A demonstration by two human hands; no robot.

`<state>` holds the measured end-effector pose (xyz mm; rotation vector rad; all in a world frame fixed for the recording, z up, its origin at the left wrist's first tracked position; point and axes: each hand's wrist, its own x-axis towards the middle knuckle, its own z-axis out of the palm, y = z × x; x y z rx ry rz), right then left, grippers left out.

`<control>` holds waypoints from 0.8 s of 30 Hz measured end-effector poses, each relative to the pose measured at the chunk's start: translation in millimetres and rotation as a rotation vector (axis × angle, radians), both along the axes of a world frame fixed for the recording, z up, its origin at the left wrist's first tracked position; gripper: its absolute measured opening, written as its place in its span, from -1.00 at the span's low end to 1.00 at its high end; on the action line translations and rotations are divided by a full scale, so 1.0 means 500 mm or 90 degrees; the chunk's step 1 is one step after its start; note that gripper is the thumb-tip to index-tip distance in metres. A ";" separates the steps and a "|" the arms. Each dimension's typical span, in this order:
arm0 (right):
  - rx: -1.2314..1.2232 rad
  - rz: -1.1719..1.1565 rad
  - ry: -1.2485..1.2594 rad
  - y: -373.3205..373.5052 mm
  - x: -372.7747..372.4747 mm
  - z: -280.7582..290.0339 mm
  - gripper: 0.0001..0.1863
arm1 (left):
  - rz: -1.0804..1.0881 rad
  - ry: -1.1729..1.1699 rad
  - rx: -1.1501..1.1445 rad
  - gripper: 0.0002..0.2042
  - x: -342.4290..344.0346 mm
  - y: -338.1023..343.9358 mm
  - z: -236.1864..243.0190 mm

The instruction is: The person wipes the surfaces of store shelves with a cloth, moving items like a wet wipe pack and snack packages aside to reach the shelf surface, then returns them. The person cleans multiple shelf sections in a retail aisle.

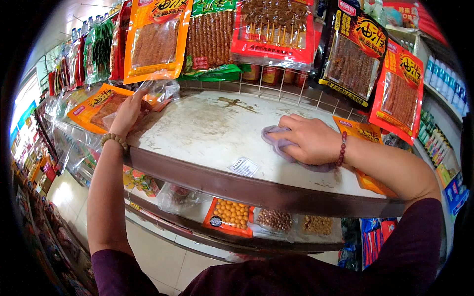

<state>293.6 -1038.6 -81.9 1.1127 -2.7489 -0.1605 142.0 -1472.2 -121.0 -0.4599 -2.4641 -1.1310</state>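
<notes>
The white shelf board (207, 148) lies before us under hanging snack packets (271, 29), and we judge the wiping partly done: much of the front looks pale, while brown grime (236, 103) remains toward the back and left. Our right hand (313, 140) curls over a purple cloth (270, 132); our left hand (127, 111) touches an orange packet (91, 112), whether pinching we cannot tell.

two hands (311, 140), two beaded bracelets (342, 148), one lilac cloth (285, 153), one white shelf-top label (244, 166)
</notes>
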 end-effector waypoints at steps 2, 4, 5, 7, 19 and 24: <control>0.000 0.027 0.010 -0.007 -0.042 -0.005 -0.67 | 0.003 -0.009 0.002 -0.63 -0.001 0.004 -0.003; 0.001 0.030 0.004 -0.039 -0.077 0.004 -0.68 | 0.010 0.004 -0.010 -0.63 0.003 0.004 -0.001; 0.005 0.014 0.013 -0.056 -0.095 0.008 -0.68 | 0.001 0.028 -0.023 -0.62 0.001 0.002 -0.002; 0.015 -0.011 0.026 -0.089 -0.152 0.000 -0.68 | -0.005 0.049 -0.027 -0.58 -0.001 -0.009 -0.009; 0.012 0.034 0.027 -0.079 -0.041 -0.004 -0.63 | -0.017 -0.007 0.065 -0.55 -0.006 0.002 -0.002; 0.038 0.049 0.005 -0.057 0.013 0.009 -0.62 | 0.016 0.006 -0.007 -0.57 0.008 0.004 0.003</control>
